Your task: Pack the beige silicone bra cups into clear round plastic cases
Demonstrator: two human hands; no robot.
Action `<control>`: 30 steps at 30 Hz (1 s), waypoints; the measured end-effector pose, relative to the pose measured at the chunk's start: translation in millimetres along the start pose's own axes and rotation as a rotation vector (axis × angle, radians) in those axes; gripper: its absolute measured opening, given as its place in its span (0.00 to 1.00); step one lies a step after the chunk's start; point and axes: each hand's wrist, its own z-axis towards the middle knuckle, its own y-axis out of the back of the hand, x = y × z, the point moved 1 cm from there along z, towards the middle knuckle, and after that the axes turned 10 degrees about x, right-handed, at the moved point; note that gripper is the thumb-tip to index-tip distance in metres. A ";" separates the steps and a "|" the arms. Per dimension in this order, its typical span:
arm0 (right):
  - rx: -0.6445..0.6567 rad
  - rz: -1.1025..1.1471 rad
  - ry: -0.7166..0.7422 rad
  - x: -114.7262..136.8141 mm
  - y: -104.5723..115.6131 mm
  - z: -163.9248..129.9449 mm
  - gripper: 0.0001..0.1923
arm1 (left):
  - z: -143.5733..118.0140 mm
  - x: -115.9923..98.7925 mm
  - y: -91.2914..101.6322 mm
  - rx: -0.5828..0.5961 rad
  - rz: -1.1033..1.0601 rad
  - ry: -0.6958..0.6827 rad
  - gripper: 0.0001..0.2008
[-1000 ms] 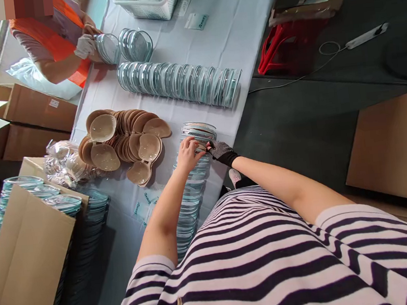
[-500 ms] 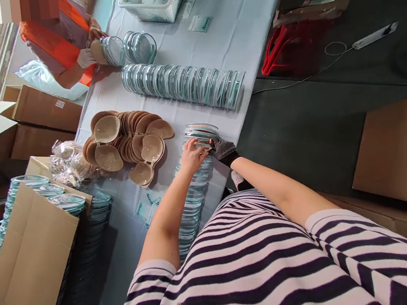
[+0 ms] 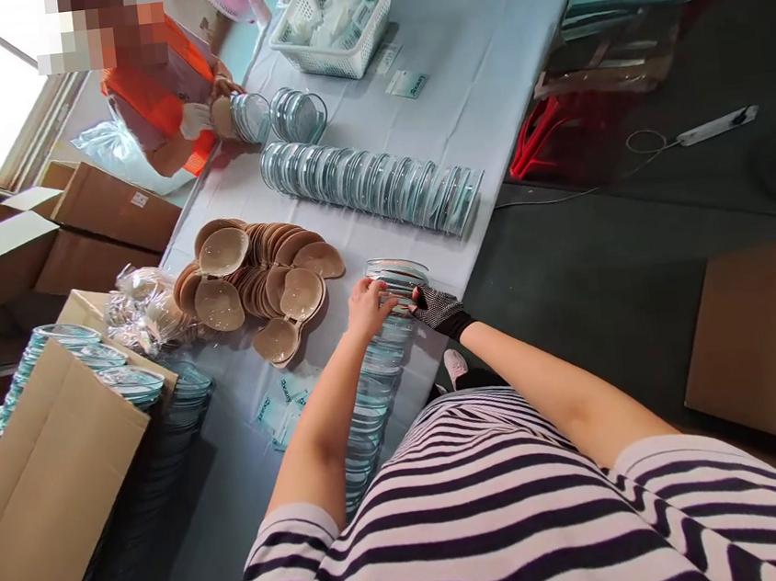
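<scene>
Both hands are working the near stack (image 3: 376, 366) of clear shells, which is lying along the near right edge of the table (image 3: 476, 69) and running from the person's torso out to its far end just right of the pad pile. Left hand (image 3: 365, 305), bare, is resting on the far end of the stack with fingers curled onto the top shell (image 3: 396, 274); looks like a light pinch on its rim, but I can't tell for sure how firmly it's gripping. Right hand (image 3: 440, 310), in a black mesh glove, is touching the same shell from the right side, fingers bent in narrow; grip is mostly hidden. Beige pads (image 3: 261, 271) are sitting in a fanned pile just left of the stack, touching nothing in hand. A long row (image 3: 373, 184) of shells is lying across the table further out, well apart from the hands. A white basket (image 3: 336, 20) is sitting at the far end. A co-worker (image 3: 164, 101) in orange is handling shells at the far left corner. Boxes (image 3: 48, 483) are standing left of the table.
</scene>
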 end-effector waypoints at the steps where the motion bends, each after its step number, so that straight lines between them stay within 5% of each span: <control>1: 0.018 0.001 0.011 -4.5 1.1 -1.1 0.17 | 0.6 0.7 1.5 -0.001 0.004 -0.014 0.16; 8: 0.113 -0.068 0.030 -13.6 1.6 -1.6 0.14 | -4.1 0.6 -6.1 -0.027 0.068 -0.195 0.19; 12: 0.037 -0.036 -0.014 -9.0 -5.8 -4.1 0.12 | -5.7 -1.4 -9.6 -0.021 0.077 -0.177 0.22; 16: -0.016 -0.047 0.009 -3.3 -7.2 -9.9 0.14 | -11.0 -6.1 -6.8 -0.050 0.120 -0.241 0.14; 30: 0.001 0.164 -0.033 8.1 -15.8 -5.8 0.15 | -13.9 -14.0 1.6 0.161 0.249 -0.391 0.05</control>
